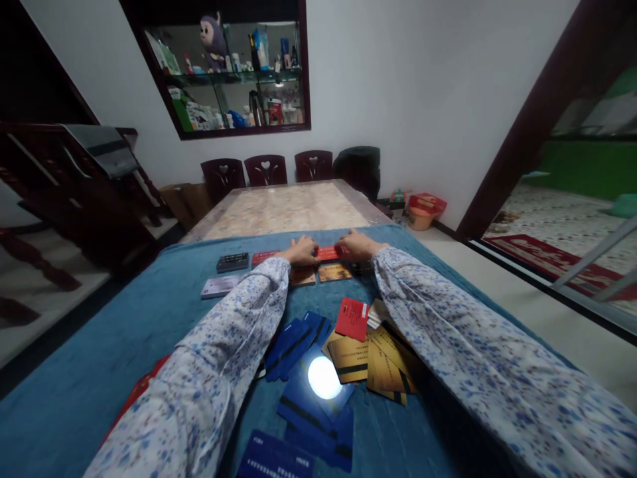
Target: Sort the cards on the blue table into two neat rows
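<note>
Both arms reach forward over a blue cloth. My left hand (302, 252) and my right hand (356, 245) sit on either side of a red card stack (329, 253), fingers bent and closed onto its ends. Just nearer lie gold and orange cards (334, 272). To the left are a darker red stack (263, 257), a black stack (233, 262) and a pale purple stack (219, 286). Nearer to me, loose blue cards (291, 348), gold cards (388, 362) and a single red card (352, 318) lie spread and overlapping.
The blue cloth (114, 299) covers the near part of a marble-patterned table (293, 206). Chairs (266, 170) stand behind it. A red item (137, 392) lies partly under my left sleeve. A bright light spot falls on the blue cards.
</note>
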The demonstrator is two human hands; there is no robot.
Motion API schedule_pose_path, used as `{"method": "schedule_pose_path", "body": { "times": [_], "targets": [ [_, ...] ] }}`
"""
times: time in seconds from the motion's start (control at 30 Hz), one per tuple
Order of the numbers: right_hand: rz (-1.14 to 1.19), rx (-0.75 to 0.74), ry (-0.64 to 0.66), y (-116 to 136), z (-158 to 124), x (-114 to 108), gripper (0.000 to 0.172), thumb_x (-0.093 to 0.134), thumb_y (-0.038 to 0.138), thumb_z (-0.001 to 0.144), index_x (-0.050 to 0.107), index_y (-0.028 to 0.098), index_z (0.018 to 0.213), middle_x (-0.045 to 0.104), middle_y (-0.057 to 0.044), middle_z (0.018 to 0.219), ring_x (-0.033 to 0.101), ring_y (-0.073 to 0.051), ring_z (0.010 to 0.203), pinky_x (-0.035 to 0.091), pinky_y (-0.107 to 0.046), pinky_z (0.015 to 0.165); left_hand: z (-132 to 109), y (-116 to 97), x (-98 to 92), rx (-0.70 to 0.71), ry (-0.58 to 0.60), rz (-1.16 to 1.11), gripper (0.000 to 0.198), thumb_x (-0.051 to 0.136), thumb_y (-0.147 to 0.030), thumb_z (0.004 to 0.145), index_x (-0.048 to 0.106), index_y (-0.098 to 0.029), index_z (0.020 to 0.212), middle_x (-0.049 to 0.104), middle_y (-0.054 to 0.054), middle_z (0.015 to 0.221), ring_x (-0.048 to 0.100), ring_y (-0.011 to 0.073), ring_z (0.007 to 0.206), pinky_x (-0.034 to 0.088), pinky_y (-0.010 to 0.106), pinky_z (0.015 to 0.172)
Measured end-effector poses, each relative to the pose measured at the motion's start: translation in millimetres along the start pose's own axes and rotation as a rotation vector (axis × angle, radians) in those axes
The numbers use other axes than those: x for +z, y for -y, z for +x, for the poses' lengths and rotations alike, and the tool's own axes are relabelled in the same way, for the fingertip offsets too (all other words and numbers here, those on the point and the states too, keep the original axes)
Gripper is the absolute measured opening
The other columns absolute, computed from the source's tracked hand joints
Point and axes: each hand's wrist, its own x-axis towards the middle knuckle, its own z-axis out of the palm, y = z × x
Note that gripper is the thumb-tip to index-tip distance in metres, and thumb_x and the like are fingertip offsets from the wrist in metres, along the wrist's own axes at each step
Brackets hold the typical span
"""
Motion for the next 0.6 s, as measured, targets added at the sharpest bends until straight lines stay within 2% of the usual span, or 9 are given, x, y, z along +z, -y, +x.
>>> {"method": "schedule_pose_path", "body": {
  "times": [0.33, 0.6],
  "targets": [
    [0.018, 0.030, 0.059, -7, 13, 4, 0.030, 0.064, 0.030, 0.089, 0.077, 0.025, 0.116, 0.074, -0.013, 0.124, 0.056, -0.036, 0.119, 0.047, -0.041, 0.086, 16, 0, 6.1, 0.005, 0.026, 0.004, 0.027, 0.057, -0.031, 0.087, 0.075, -0.016, 0.101, 0.070, 0.016, 0.119, 0.051, 0.0365, 0.124, 0.044, 0.057, 0.105],
    [-0.012, 0.045, 0.091, -2, 16, 0, 0.034, 0.066, 0.025, 0.087, 0.076, 0.024, 0.119, 0.073, -0.011, 0.128, 0.058, -0.033, 0.122, 0.049, -0.037, 0.091, 18, -3, 5.2, -0.020, 0.041, 0.034, 0.027, 0.059, -0.029, 0.087, 0.076, -0.017, 0.103, 0.068, 0.017, 0.127, 0.051, 0.0365, 0.127, 0.045, 0.057, 0.106]
  ]
}}
